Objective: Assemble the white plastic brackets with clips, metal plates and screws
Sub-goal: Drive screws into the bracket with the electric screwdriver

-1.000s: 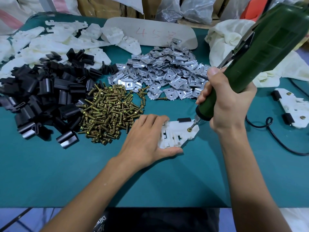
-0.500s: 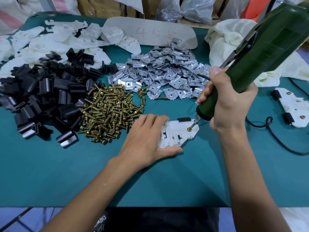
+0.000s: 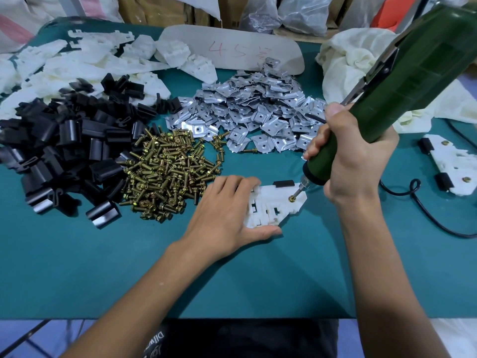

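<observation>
Starting at the far left of the teal-covered tabletop (image 3: 103,267), a heap of bare white plastic brackets (image 3: 77,65) lies behind a big pile of black plastic clips (image 3: 64,151). Just to their right sit a mound of brass-coloured screws with washers (image 3: 167,177) and, behind it, a spread of small silver metal plates (image 3: 253,112). These stocks look large, so I judge that most of the job is left. Near the middle, the left hand (image 3: 224,215) lies with straight fingers flat on the white plastic bracket in work (image 3: 273,206), thumb along its near edge, pressing it to the tabletop. That bracket already carries one black clip (image 3: 284,183) on its far edge, and a brass screw (image 3: 292,199) sits in its right corner. The right hand (image 3: 353,156) is wrapped tightly round the dark green electric screwdriver (image 3: 387,94), whose bit meets that screw's head at a tilt; whether the screw is fully home I cannot tell. Further right, well apart, lies a finished white bracket with two black clips and brass screws (image 3: 454,164). Whether a metal plate sits under the bracket in work is hidden, as is its left end beneath the fingers.
</observation>
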`<state>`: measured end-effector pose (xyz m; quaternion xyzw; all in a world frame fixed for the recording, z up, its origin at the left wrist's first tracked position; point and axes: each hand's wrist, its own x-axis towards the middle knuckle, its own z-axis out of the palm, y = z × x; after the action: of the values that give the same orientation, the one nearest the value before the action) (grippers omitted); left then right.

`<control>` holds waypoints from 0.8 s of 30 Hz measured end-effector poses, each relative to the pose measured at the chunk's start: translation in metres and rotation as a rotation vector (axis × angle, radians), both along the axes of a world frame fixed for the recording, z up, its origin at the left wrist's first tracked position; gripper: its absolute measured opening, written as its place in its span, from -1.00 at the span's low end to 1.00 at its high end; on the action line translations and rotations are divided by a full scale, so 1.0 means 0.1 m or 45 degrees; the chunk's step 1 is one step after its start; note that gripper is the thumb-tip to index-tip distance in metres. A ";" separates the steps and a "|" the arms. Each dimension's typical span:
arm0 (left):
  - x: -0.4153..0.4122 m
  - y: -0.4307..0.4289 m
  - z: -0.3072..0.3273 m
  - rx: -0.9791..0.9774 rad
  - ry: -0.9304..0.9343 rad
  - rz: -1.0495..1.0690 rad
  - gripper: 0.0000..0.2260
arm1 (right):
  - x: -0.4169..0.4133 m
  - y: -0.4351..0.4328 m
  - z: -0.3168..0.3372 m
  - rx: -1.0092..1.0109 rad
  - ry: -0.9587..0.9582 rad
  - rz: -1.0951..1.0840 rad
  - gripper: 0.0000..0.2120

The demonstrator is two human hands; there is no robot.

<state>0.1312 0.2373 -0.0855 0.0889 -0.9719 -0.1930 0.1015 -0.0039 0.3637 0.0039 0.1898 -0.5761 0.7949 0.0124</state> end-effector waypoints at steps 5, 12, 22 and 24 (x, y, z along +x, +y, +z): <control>0.00 0.01 0.01 0.019 0.023 0.016 -0.22 | 0.01 -0.01 0.01 -0.007 0.012 -0.007 -0.80; -0.01 0.01 -0.01 -0.007 0.057 0.013 -0.22 | 0.04 0.01 0.05 -0.005 -0.012 -0.020 -0.81; 0.00 0.00 -0.05 0.023 0.045 0.019 -0.21 | -0.09 0.47 0.21 0.389 -0.178 0.028 -0.80; 0.01 0.00 -0.04 0.017 0.053 0.020 -0.20 | -0.14 0.63 0.12 0.554 -0.269 0.020 -0.69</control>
<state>0.1321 0.2378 -0.0896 0.0933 -0.9675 -0.2006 0.1227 -0.0175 0.4267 0.0156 0.1084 -0.7304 0.6675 -0.0953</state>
